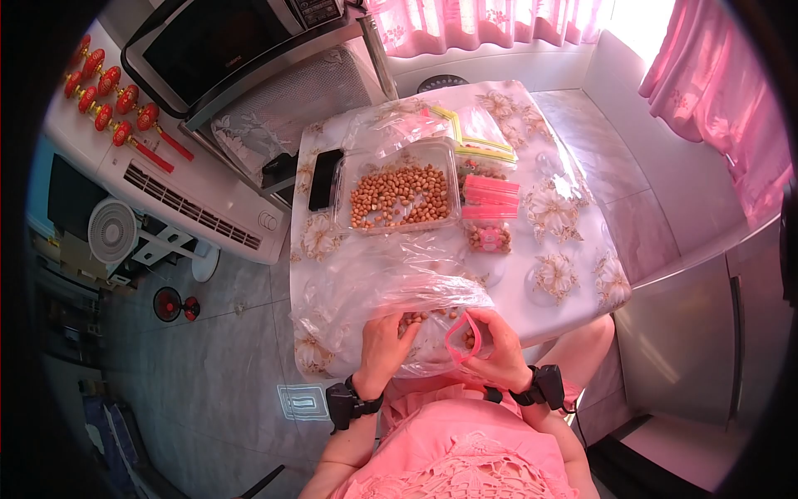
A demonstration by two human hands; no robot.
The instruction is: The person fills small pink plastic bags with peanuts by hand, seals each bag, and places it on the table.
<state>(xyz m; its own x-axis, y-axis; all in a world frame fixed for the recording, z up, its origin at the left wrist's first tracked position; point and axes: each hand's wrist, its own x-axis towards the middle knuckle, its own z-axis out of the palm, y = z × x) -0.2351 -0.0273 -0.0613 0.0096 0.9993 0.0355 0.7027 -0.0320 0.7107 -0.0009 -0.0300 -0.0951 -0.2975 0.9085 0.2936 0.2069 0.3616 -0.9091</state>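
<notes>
At the table's near edge, a large clear plastic bag [378,287] lies spread out with round brown nuts [413,319] in its near part. My left hand [382,349] reaches into the bag's near side, its fingers and thumb curled around some of those nuts; plastic partly covers the fingertips. Held upright in my right hand [501,356] is a small clear zip bag with a pink rim [455,339]. Its mouth gapes toward my left hand, and a few nuts show inside.
Beyond the bag, a clear plastic tub [339,218] holds many nuts, with a black phone [325,180] at its left. Filled pink-topped bags [490,201] and yellow-edged zip bags [486,150] lie to its right. A microwave [220,50] stands on a rack at left.
</notes>
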